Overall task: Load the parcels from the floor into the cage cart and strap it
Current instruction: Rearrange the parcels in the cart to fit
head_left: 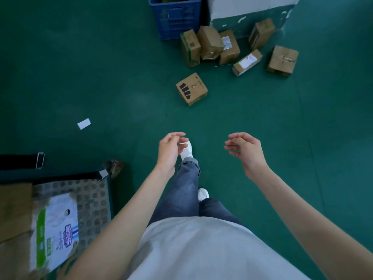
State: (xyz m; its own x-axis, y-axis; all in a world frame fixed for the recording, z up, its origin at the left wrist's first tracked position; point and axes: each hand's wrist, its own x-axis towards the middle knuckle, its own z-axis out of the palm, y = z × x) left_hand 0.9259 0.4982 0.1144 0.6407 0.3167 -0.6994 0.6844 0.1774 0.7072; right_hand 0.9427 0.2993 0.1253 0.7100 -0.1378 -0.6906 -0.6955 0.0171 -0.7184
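Observation:
Several brown cardboard parcels lie on the green floor ahead. The nearest parcel (191, 89) has black marks on top and sits alone. Behind it a cluster of parcels (210, 45) leans together, and a labelled flat parcel (247, 62) and a square parcel (283, 60) lie to the right. The cart's studded deck (91, 201) is at the lower left with a white and green pack (55, 229) and a cardboard box (14, 207) on it. My left hand (170, 150) and my right hand (245, 150) hang in front of me, fingers loosely curled, holding nothing.
A blue plastic crate (175, 17) stands at the top beside a white and green wall base (252, 9). A black strap with a metal buckle (39, 160) lies by the cart. A white slip of paper (84, 124) lies on the floor. My feet are below my hands.

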